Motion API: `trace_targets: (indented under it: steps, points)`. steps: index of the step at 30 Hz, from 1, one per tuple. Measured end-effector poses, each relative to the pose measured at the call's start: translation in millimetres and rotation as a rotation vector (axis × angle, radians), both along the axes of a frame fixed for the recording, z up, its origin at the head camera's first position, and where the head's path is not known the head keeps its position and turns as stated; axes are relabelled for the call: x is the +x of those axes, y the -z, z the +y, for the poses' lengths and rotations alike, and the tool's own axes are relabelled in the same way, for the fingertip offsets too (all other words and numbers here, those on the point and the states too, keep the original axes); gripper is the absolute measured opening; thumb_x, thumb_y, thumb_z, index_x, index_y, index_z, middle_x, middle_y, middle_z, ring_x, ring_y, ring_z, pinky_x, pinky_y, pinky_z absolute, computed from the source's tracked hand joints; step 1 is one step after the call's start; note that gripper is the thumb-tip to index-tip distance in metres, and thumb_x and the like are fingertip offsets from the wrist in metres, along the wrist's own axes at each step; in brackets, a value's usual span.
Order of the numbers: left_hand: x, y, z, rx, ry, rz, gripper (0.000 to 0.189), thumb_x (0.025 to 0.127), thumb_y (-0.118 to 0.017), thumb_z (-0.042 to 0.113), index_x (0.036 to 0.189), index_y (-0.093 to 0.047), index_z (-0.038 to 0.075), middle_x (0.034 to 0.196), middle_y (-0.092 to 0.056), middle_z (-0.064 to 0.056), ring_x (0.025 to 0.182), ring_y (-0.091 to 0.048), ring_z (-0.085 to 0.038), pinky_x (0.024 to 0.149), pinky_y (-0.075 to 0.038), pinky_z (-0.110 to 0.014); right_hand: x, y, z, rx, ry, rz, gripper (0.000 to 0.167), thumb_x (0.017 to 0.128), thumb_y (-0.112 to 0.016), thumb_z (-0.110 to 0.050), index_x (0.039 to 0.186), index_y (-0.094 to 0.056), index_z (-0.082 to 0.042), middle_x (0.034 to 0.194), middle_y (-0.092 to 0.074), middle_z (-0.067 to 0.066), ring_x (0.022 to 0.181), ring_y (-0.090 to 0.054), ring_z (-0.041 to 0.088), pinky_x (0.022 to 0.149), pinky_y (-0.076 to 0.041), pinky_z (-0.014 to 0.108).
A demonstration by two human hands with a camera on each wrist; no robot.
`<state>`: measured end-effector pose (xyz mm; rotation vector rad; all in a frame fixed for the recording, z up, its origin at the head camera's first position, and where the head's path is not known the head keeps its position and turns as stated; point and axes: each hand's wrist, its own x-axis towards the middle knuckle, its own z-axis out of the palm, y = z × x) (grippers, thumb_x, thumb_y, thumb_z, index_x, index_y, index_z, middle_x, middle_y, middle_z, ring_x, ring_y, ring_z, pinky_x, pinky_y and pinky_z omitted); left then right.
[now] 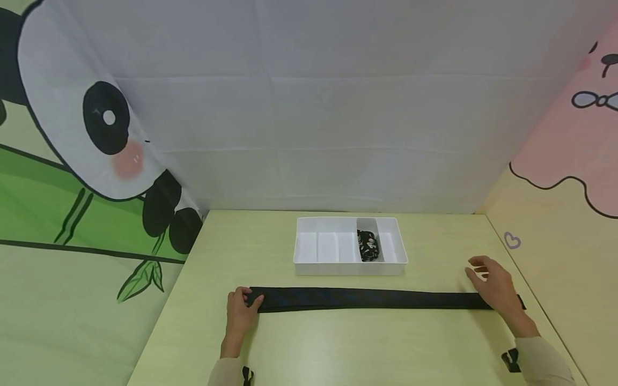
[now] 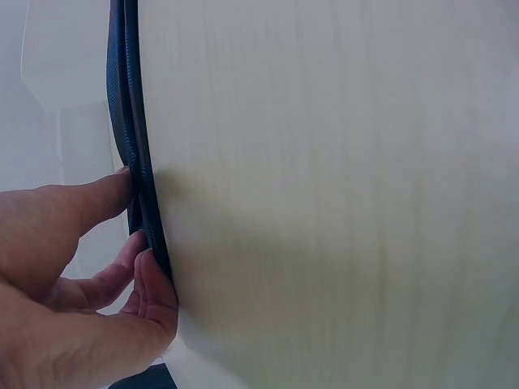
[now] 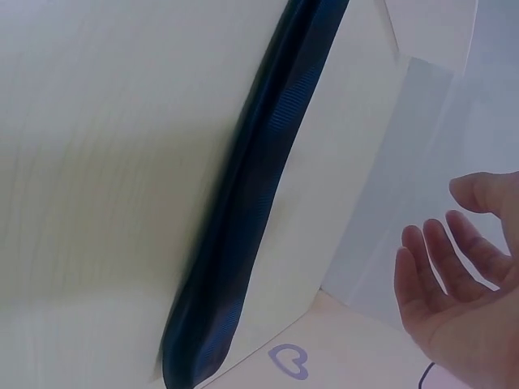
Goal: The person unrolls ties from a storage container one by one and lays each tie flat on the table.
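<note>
Dark strip [image 1: 357,298] lies left-to-right across worktop [image 1: 362,348]. Left hand [image 1: 241,312] pinches left end. Right hand [image 1: 498,287], fingers loosely parted, nothing held, nearer right end.

A long, blue-black cloth strip [image 1: 357,298], layered along its length, lies nearly straight from side to side. The left fingers [image 2: 105,198] pinch its broader end; it tapers rightward, its narrower end apart from the loosely curved right fingers [image 3: 446,255], on their wrist side.
</note>
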<state>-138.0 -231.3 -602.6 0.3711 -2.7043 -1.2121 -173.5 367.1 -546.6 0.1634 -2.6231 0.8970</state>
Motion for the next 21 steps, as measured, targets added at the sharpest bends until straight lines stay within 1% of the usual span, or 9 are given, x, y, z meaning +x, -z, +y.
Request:
trace_targets:
  steps: [5,10,16,21]
  points:
    - [-0.1,-0.9,-0.7,0.002,0.0,-0.004,0.033,0.094,-0.074,0.01,0.113,-0.054,-0.009,0.102,-0.047,-0.023,0.088,-0.053,-0.033,0.08,-0.047,-0.048,-5.0,-2.6,-6.4,0.004,-0.022,0.002,0.024,0.093,-0.071,0.001,0.114,-0.063,0.009,0.108,-0.065,0.028,0.095,-0.065,0.045,0.076,-0.046,0.018]
    - [1.0,-2.2,1.0,0.001,0.0,0.006,0.033,0.094,-0.074,0.01,0.113,-0.055,-0.008,0.102,-0.047,-0.022,0.087,-0.054,-0.032,0.08,-0.047,-0.047,-8.7,-5.3,-13.6,0.0,-0.046,0.013,0.025,0.093,-0.071,0.001,0.114,-0.063,0.009,0.108,-0.065,0.027,0.095,-0.064,0.046,0.077,-0.047,0.02]
    - [1.4,-1.3,0.4,-0.001,0.004,0.009,0.033,0.094,-0.075,0.01,0.113,-0.055,-0.008,0.101,-0.048,-0.022,0.087,-0.054,-0.032,0.079,-0.048,-0.046,-12.6,-6.8,-20.6,-0.006,-0.051,0.017,0.025,0.093,-0.072,0.001,0.115,-0.063,0.008,0.109,-0.065,0.027,0.095,-0.065,0.044,0.077,-0.049,0.029]
    - [0.8,0.2,-2.0,0.006,0.011,0.0,0.033,0.095,-0.073,0.011,0.114,-0.054,-0.008,0.102,-0.047,-0.021,0.088,-0.054,-0.032,0.08,-0.047,-0.047,-16.2,-9.4,-26.7,-0.003,-0.054,0.021,0.025,0.093,-0.072,0.0,0.115,-0.063,0.008,0.108,-0.065,0.027,0.095,-0.065,0.044,0.079,-0.049,0.03]
